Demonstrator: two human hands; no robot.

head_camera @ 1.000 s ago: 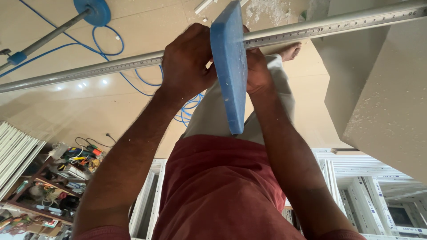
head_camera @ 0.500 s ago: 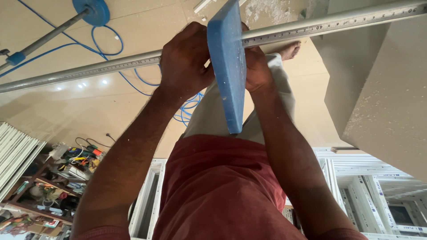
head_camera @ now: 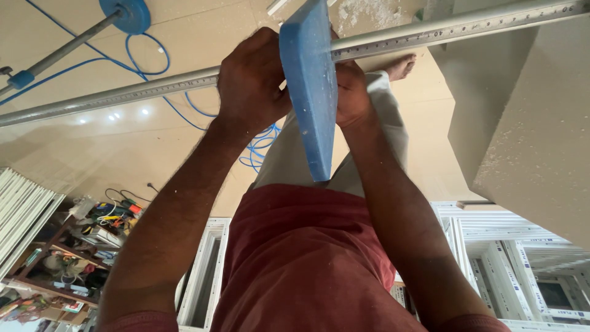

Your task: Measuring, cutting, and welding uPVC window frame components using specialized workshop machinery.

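A thick blue foam board [head_camera: 310,92] stands on edge across a long grey metal rail [head_camera: 153,89] with ruler marks. My left hand [head_camera: 252,77] grips the board and rail from the left side. My right hand [head_camera: 350,92] presses against the board's right face, fingers closed on it at the rail. The board's upper end runs out of the top of the view. My red shirt and light trousers fill the lower middle.
A blue hose [head_camera: 178,110] loops over the tan tiled floor, with a blue round base and pole [head_camera: 126,13] at top left. White window frames [head_camera: 510,246] lie at right, a tool shelf [head_camera: 74,246] at lower left, a dusty grey table [head_camera: 534,123] at right.
The view has drifted very slightly; both hands and the blue board stay in the same place on the rail.
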